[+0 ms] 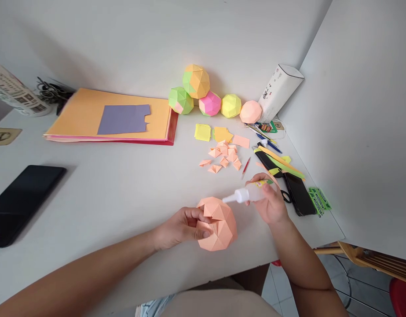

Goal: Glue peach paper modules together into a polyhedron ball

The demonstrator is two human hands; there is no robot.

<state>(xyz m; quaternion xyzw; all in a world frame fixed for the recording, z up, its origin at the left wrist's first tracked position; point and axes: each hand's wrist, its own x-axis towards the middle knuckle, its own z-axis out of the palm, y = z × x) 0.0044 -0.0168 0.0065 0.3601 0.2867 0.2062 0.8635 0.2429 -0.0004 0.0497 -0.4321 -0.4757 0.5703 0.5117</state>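
Observation:
My left hand (179,226) grips a peach folded-paper ball (217,224) just above the white table (117,193), fingers curled on its left side. My right hand (270,200) is closed round a small white glue bottle (244,193), its nozzle pointing left at the top of the ball. Behind them lie several small folded peach paper pieces (222,156).
Several finished paper balls (196,81) sit against the back wall beside a white box (278,92). A stack of coloured paper (110,116) lies at left. A black phone (21,200) rests far left; another black phone (298,193), pens and paper strips sit at right, near the table edge.

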